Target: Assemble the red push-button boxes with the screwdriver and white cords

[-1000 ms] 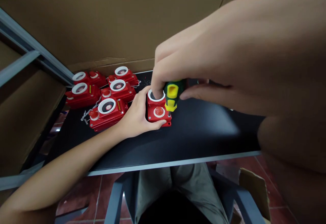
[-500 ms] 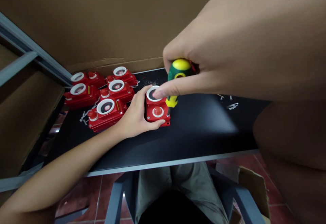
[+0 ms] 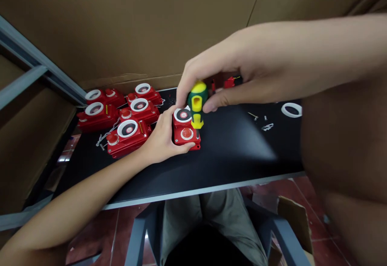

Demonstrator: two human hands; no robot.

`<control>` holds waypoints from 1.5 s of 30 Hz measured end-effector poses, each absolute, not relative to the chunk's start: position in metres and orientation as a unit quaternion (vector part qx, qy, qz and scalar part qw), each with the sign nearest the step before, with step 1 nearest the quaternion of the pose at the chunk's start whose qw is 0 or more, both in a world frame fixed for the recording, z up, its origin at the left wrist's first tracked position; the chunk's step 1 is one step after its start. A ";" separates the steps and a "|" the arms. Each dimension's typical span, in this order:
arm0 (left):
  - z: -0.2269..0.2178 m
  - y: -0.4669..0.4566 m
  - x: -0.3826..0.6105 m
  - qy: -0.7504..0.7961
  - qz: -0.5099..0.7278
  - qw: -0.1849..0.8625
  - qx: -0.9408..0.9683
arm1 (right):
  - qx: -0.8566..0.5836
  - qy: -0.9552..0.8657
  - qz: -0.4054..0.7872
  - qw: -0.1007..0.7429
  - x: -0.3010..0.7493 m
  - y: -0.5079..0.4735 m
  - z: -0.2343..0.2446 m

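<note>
my left fingers (image 3: 168,115) clasp the red unit (image 3: 182,125), right fingers (image 3: 184,84) pinch the screwdriver (image 3: 197,102); tilting could make it slip.

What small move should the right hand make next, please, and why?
Probably a small turn of the screwdriver: the right hand holds it pointing down at the near right corner of the red unit that the left hand grips.

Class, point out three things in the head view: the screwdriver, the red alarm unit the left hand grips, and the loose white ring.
Screwdriver (image 3: 197,112): head view, on its handle.
Red alarm unit (image 3: 182,126): head view, on its housing's top face.
Loose white ring (image 3: 292,115): head view, on its near rim.
</note>
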State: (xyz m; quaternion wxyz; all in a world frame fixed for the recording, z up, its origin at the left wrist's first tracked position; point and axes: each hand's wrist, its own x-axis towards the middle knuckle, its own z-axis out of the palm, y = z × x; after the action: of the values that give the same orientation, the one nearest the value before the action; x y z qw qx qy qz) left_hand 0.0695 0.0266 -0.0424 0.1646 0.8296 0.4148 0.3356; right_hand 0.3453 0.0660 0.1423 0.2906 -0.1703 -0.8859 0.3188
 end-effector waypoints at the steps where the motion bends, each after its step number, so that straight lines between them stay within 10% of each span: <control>1: -0.043 0.027 0.070 0.411 0.338 0.167 0.830 | -0.126 -0.931 0.281 0.194 0.342 0.069 0.143; 11: -0.038 0.027 0.071 0.423 0.316 0.190 0.828 | -0.097 -0.825 0.400 0.387 0.308 0.077 0.060; 26: -0.036 0.026 0.068 0.426 0.307 0.169 0.834 | 0.047 -0.808 0.538 0.236 0.331 0.098 0.060; 45: -0.035 0.027 0.065 0.427 0.304 0.175 0.834 | -0.035 -0.833 0.478 0.278 0.322 0.092 0.061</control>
State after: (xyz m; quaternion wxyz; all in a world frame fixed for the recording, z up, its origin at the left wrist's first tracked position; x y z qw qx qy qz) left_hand 0.0652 0.0266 -0.0355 0.1751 0.8338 0.4266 0.3036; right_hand 0.3224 0.0916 0.0607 0.2776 -0.0349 -0.8328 0.4778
